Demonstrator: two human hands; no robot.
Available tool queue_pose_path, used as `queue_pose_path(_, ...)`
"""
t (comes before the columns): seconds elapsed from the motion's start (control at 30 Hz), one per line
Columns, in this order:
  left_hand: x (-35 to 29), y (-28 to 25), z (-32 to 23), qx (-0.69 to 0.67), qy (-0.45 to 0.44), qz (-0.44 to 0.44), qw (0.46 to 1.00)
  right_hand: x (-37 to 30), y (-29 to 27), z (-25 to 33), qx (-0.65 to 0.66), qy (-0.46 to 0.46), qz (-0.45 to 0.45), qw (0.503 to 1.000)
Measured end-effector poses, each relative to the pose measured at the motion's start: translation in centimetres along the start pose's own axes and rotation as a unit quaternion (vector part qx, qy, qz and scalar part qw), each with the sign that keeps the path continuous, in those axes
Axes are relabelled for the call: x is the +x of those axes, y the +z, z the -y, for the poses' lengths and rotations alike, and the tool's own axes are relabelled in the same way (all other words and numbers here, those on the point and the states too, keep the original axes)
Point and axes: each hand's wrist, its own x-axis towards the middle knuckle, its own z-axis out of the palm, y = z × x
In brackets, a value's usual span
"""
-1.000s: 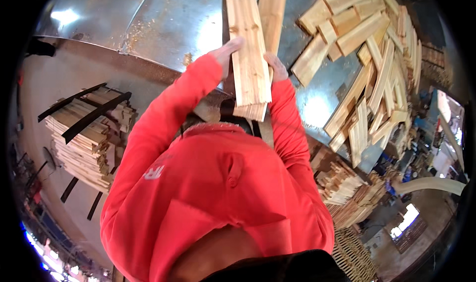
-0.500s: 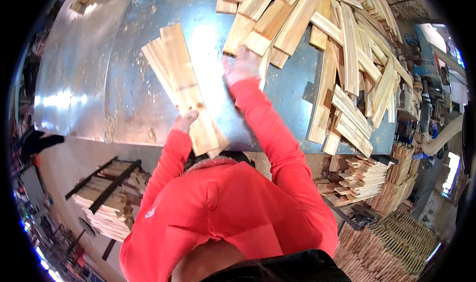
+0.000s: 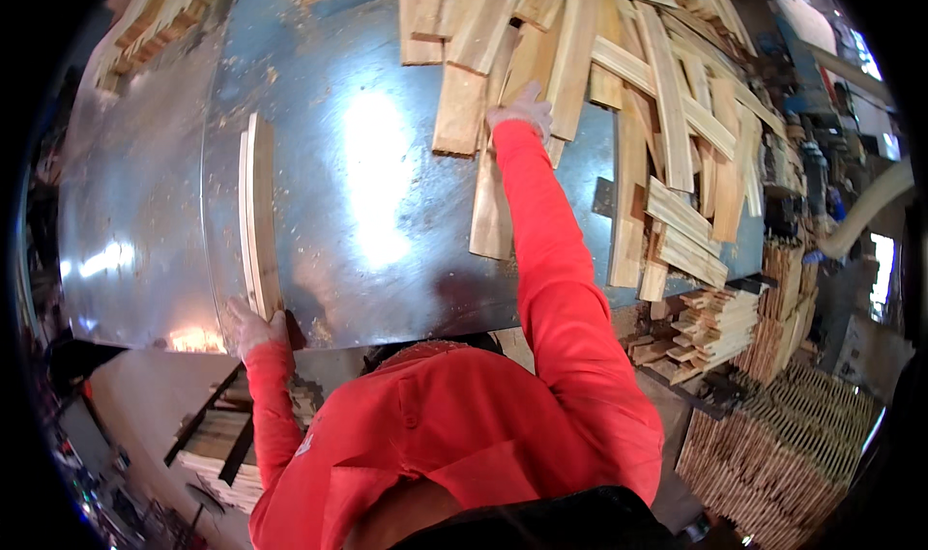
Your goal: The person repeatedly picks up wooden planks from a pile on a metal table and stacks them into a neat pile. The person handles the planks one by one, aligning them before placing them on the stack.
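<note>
My left hand [image 3: 256,326] is closed around the near end of a pair of wooden planks [image 3: 261,212]. They stand on their narrow edges, side by side, on the metal tabletop [image 3: 319,221]. Far off to the right, my right hand [image 3: 522,113] lies with fingers stretched out on a wooden board [image 3: 534,62] at the near side of a loose pile. Just below that hand another board [image 3: 491,207] points toward me, partly covered by the pile.
Crisscrossed boards [image 3: 667,96] cover the table's right side. A row of planks [image 3: 159,18] sits at the far left corner. Below the front edge are stacked slats [image 3: 715,328] at right, a large slat stack [image 3: 783,453], and a black-framed rack with wood [image 3: 217,434] at left.
My left hand has moved left with the planks, which lay flat and overlapping before and now stand on edge. My right hand has reached farther right and away, onto the pile.
</note>
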Motion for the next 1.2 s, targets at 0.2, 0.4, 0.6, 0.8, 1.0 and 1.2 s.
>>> queue_pose_path(0.2, -3.4, -0.8, -11.4, -0.407, 0.231, -0.008, 0.884, -7.7, 0.6, -17.6, 0.601, -0.029, 0.247, 0.759)
queue_pose_path(0.4, -5.7, 5.3, -30.8, -0.467, 0.2, 0.591, 0.627, -12.0, -3.1, -22.1, 0.755, 0.066, 0.509, 0.408)
queue_pose_path(0.6, -9.1, 15.1, -38.5, -0.326, 0.442, 0.303, 0.779, -8.4, -4.0, -25.6, 0.719, 0.056, 0.405, 0.562)
queue_pose_path(0.8, -14.6, 5.6, -34.5, -0.494, 0.204, 0.291, 0.794, -9.0, -4.3, -29.5, 0.486, -0.216, 0.199, 0.823)
queue_pose_path(1.0, -15.0, 9.2, -38.2, -0.532, 0.202, 0.405, 0.716, -13.5, -4.8, -28.0, -0.062, -0.532, -0.068, 0.842)
queue_pose_path(1.2, -14.5, 10.7, -34.5, -0.518, 0.257, 0.327, 0.748, -4.0, -7.1, -26.6, 0.208, -0.369, 0.045, 0.905)
